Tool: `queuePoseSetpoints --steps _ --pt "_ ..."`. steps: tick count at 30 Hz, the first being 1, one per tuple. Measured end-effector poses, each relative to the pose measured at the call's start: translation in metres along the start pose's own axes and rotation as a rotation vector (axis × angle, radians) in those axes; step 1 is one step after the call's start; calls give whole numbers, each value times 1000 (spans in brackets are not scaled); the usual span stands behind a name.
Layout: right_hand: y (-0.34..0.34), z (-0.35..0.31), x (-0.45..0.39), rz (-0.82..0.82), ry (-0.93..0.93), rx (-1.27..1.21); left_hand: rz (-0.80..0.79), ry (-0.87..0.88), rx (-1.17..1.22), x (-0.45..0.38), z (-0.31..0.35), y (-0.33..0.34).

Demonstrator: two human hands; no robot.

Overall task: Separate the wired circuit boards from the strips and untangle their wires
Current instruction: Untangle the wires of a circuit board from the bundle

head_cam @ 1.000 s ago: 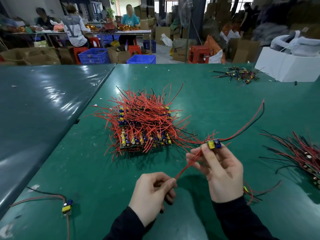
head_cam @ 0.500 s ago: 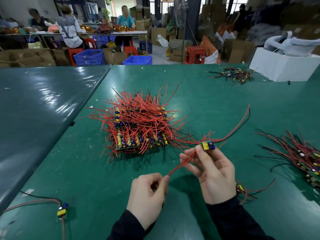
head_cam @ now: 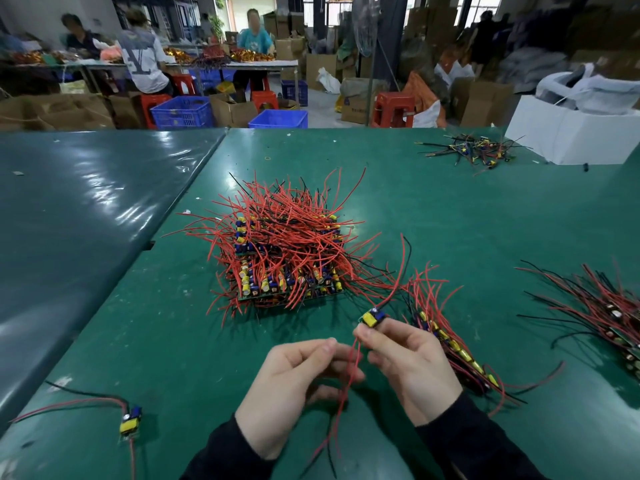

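From the head camera, the right hand is pinching a small circuit board with a yellow block and blue capacitor between thumb and fingertips, holding it up just above the green table mat. One red-and-black wire pair is curving up and away from the board, while thin red wires are hanging down from it between the two hands. The left hand is sitting close beside those hanging wires with its fingers loosely curled toward them; whether it is actually gripping a strand I cannot tell, as the contact is blurred. Behind the hands, the big stack of board strips bristling with red wires is waiting near the middle of the table. Just under and beside the right wrist, a long strip of joined boards with yellow parts is lying on the mat. A finished single wired board is lying well apart at the near left, a spread of red and black wired boards at the far right edge, and a small tangle of wired boards beside a white box. By my reading, this board is already free of its strip and the wire-straightening is in hand; next calls for drawing the hanging strands clear and laying the board aside.
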State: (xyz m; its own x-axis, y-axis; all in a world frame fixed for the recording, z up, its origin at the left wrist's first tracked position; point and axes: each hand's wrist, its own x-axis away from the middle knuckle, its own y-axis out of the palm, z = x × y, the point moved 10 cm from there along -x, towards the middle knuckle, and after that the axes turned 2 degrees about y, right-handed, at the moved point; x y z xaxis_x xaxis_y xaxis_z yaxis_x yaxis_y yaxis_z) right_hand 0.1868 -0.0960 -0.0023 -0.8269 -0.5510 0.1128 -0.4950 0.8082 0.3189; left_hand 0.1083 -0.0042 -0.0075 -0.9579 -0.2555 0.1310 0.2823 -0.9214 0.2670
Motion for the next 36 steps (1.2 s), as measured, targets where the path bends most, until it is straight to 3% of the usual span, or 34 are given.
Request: queuePoseSetpoints --steps 5,11,16,20,23,30,36 --pt "8 -11 5 -32 -168 62 -45 -62 195 3 -11 14" --pt "10 -23 13 -9 -348 315 128 45 -80 -1 -11 -1" --pt "-3 -19 2 30 -268 223 105 127 -169 -3 -4 7" --pt "-16 -7 -6 72 -104 126 49 219 -292 0 3 15" --pt "-29 0 -13 142 -7 -25 -5 196 -295 0 -3 20" --pt "-36 -8 -16 169 -7 -156 -139 288 -452 7 4 37" --pt "-32 -6 -14 149 22 -125 -217 366 -551 12 12 45"
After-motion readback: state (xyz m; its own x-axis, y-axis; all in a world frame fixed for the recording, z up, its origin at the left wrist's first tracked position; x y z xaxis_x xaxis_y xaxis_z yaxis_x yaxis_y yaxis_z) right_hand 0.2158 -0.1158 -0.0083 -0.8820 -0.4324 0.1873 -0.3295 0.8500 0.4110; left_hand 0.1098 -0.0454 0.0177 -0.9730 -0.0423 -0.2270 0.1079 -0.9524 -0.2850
